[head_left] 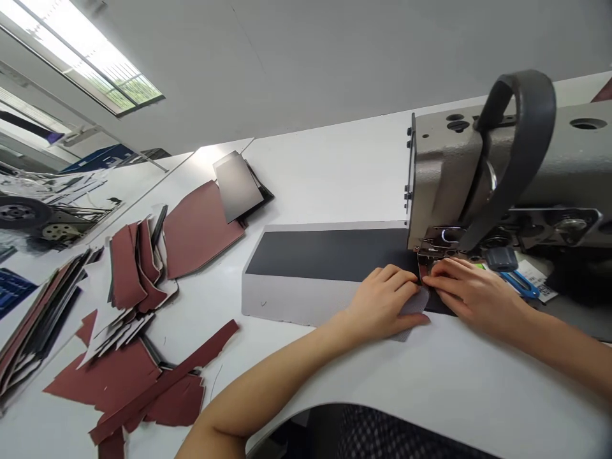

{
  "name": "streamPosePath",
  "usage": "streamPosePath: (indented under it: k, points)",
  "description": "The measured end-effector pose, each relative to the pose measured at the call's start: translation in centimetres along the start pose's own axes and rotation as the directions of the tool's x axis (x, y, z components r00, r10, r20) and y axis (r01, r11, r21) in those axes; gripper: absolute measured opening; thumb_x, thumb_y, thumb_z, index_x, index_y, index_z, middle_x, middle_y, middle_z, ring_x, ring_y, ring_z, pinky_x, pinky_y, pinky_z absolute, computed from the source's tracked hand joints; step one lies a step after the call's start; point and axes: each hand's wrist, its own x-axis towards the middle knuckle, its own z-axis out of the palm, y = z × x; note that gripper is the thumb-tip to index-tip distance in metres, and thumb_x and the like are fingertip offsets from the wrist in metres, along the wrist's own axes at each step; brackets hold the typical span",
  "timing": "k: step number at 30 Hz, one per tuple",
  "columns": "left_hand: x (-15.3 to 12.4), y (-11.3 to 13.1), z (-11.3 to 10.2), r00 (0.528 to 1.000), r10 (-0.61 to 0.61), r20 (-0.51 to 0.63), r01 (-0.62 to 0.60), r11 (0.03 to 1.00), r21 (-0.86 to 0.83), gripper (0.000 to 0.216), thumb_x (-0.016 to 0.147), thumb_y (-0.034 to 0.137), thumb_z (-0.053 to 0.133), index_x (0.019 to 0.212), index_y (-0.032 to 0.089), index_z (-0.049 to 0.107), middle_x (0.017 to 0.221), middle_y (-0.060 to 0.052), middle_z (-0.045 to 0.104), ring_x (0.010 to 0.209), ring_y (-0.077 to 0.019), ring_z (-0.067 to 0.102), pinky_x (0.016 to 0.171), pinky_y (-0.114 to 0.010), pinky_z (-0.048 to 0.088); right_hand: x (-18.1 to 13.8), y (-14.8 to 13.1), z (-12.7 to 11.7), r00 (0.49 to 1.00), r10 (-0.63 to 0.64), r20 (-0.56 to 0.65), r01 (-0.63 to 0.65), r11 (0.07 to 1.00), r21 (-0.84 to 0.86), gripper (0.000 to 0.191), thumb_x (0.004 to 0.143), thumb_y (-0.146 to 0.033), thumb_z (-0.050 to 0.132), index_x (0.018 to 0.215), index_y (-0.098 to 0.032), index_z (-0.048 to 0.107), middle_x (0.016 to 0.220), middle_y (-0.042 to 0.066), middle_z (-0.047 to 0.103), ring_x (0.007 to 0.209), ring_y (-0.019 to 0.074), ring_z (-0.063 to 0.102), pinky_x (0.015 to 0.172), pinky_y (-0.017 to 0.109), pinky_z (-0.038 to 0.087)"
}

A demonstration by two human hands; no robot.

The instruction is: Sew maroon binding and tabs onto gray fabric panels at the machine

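The white worktop [325, 178] carries a sewing machine head [444, 172] at right and a grey board [296, 303] topped by a dark panel [325, 255] at centre. Cut maroon sheet pieces [198, 229] lie scattered and piled at left.

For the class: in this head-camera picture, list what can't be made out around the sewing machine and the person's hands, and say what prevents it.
Head view:
The needle area: hidden by the presser foot and the right hand.
Part of the dark panel: covered by the left hand.
The print on the white label: too small to read.
The far end of the sewing machine: cut off by the picture's right edge.
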Motion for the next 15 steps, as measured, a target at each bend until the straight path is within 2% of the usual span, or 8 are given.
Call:
streamPosePath:
  k: [3,5,7,8,11,15]
  points:
    - [-0.3,-0.3,-0.1,0.998,0.069,-0.006,-0.069,0.996,0.063,0.035,0.108,0.043,0.046,0.112,0.018,0.07,0.13,-0.006,0.07,0.118,-0.0216,0.06,0.099,-0.037,0.052,-0.4,-0.1,0.4,0.998,-0.013,-0.065,0.014,1.0,0.011,0.034,0.102,-0.018,0.044,0.123,-0.023,0.07,0.114,0.007,0.069,0.105,0.0217,0.067,0.091,0.037,0.054]
    - [-0.3,0.0,-0.3,0.996,0.091,0.014,-0.092,0.992,0.082,0.036,0.105,0.048,0.053,0.112,0.017,0.07,0.125,-0.007,0.07,0.111,-0.0214,0.061,0.095,-0.035,0.054,-0.5,-0.1,0.5,0.997,-0.021,-0.079,0.022,1.0,0.018,0.031,0.104,-0.02,0.045,0.123,-0.022,0.07,0.113,0.007,0.069,0.105,0.021,0.066,0.094,0.037,0.053]
    - [0.0,0.9,-0.6,0.996,0.06,0.072,-0.068,0.99,0.119,0.041,0.097,0.053,0.064,0.107,0.013,0.07,0.116,-0.009,0.07,0.101,-0.0224,0.062,0.087,-0.035,0.057,-0.2,-0.3,0.4,0.995,-0.061,-0.075,0.061,0.998,0.007,0.029,0.105,-0.019,0.045,0.117,-0.021,0.071,0.11,0.007,0.069,0.102,0.02,0.066,0.092,0.036,0.054]
    - [0.2,1.6,-0.7,0.994,0.031,0.107,-0.047,0.987,0.152,0.036,0.097,0.048,0.066,0.103,0.012,0.07,0.109,-0.01,0.07,0.097,-0.0227,0.062,0.081,-0.034,0.058,0.0,-0.4,0.2,0.993,-0.087,-0.074,0.087,0.996,-0.005,0.029,0.104,-0.018,0.045,0.113,-0.021,0.072,0.108,0.007,0.069,0.1,0.0197,0.066,0.09,0.036,0.054]
    - [1.1,3.4,-0.5,0.981,-0.041,0.191,-0.007,0.97,0.244,0.018,0.098,0.021,0.055,0.1,0.01,0.068,0.092,-0.012,0.065,0.088,-0.0244,0.062,0.063,-0.032,0.056,0.6,-0.7,-0.1,0.986,-0.139,-0.089,0.136,0.99,-0.032,0.029,0.102,-0.014,0.044,0.102,-0.019,0.073,0.102,0.007,0.07,0.092,0.0192,0.065,0.081,0.034,0.055]
    - [2.1,4.2,0.2,0.981,-0.078,0.179,0.032,0.968,0.248,0.021,0.096,0.013,0.048,0.102,0.008,0.068,0.091,-0.013,0.064,0.089,-0.0265,0.063,0.056,-0.032,0.054,0.0,-0.3,-0.2,0.985,-0.13,-0.114,0.134,0.991,0.029,0.028,0.103,-0.021,0.047,0.108,-0.024,0.074,0.108,0.006,0.069,0.096,0.0198,0.066,0.086,0.037,0.057]
